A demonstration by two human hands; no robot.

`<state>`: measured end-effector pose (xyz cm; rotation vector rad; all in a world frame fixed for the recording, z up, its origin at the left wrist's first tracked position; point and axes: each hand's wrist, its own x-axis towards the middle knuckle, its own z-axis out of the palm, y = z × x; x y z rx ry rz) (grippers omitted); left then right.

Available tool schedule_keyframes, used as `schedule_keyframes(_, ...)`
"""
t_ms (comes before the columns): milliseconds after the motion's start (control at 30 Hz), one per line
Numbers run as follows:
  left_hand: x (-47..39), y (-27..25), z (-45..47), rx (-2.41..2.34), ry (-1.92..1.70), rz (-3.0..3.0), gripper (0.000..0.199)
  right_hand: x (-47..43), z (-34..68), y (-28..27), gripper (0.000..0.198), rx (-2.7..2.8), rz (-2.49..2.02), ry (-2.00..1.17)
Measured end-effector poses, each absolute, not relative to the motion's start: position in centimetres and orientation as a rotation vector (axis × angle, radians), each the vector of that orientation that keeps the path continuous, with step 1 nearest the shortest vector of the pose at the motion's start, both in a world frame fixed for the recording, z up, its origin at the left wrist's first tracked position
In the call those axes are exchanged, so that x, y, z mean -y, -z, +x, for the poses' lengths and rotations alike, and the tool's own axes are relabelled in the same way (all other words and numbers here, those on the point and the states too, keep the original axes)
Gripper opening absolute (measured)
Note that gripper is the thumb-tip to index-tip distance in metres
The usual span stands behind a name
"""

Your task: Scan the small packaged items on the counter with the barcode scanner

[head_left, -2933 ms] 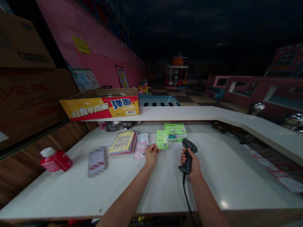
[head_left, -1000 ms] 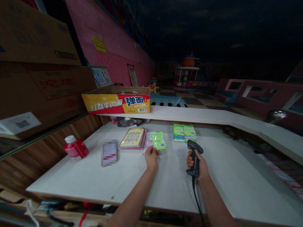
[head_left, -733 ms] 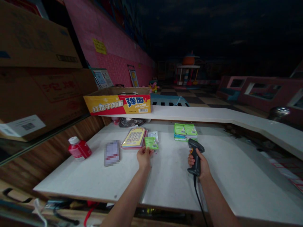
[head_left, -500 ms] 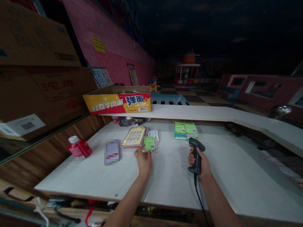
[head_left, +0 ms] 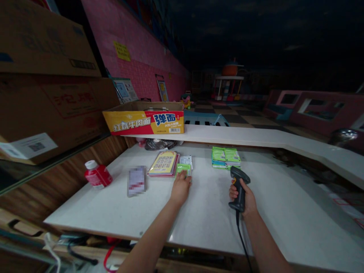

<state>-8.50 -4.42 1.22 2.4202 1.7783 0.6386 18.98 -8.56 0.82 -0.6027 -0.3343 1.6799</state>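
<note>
A black handheld barcode scanner point(head_left: 239, 189) is gripped upright in my right hand point(head_left: 249, 199), its cable running down past the desk's front edge. My left hand point(head_left: 182, 187) lies with fingers stretched over a small green packet point(head_left: 183, 167), covering its lower part; nothing is visibly pinched. Under and behind that packet shows a white packet point(head_left: 186, 160). Just left of them is a pile of booklets or cards with a yellow top sheet point(head_left: 163, 163). Beyond the scanner stand two adjoining stacks of green packets point(head_left: 226, 154).
A red bottle with a white cap point(head_left: 98, 175) and a blurred-out pack point(head_left: 137, 181) are on the left of the white desk point(head_left: 204, 220). A noodle carton point(head_left: 148, 123) sits on the raised ledge point(head_left: 241, 132). Large cardboard boxes point(head_left: 62, 102) rise at left.
My left hand has moved forward and right onto the green packet, its fingers now flatter over it. The right hand keeps the scanner in much the same place; the view has shifted slightly.
</note>
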Motion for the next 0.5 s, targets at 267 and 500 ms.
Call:
schedule_keyframes(267, 4.02, -0.42, -8.96, -1.58, -0.826, 2.357, 0.037, 8.71, 18.96, -0.9, 0.028, 0.311, -0.591, -1.683)
schedule_keyframes(500, 3.93, -0.37, -8.94, -1.627, -0.832, 2.356, 0.039, 8.73, 19.06, -0.96, 0.028, 0.337, -0.61, -1.675)
